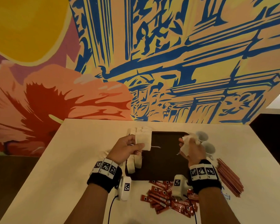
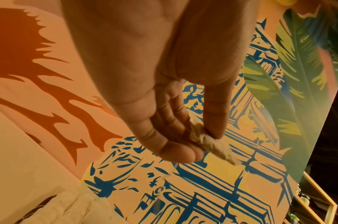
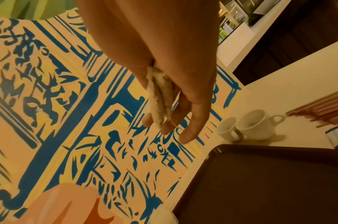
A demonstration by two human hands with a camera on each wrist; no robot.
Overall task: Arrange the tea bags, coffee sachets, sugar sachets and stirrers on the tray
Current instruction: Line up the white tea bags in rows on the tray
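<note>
both hands lift tea bags over a dark tray

a person stands at a white table [image 1: 58, 167] set against a painted mural wall [image 1: 168, 54], each hand raised above a dark brown tray [image 1: 165, 165] at the table's middle. the left hand [image 1: 125, 149] pinches one pale tea bag [image 1: 143, 141] between thumb and fingertips, the bag hanging flat over the tray's left edge; the left wrist view shows the thumb pressed against the curled fingers [image 2: 173, 150] with the crumpled paper caught between them. the right hand [image 1: 192, 151] grips a small bunch of tea bags [image 1: 185, 147] over the tray's right side, thumb and fingers closed around it; how many bags are in the bunch cannot be told, though the right wrist view shows at least two layers squeezed together. more tea bags lie loose: a row [image 1: 141, 130] just beyond the tray's far left corner and a few [image 1: 133, 164] overlapping its near left edge, too bunched to count. the tray's flat centre is bare. two white cups [image 1: 205, 143] stand side by side just off the tray's right rim. a bundle of thin reddish stirrers [image 1: 229, 178] lies on the table to the right, well clear of the tray. a scattered heap of red nescafe coffee sachets [image 1: 168, 199], more than a dozen, lies on the table just in front of the tray's near edge. a blue and white packet [image 1: 225, 194] peeks out beside the right forearm.
</note>
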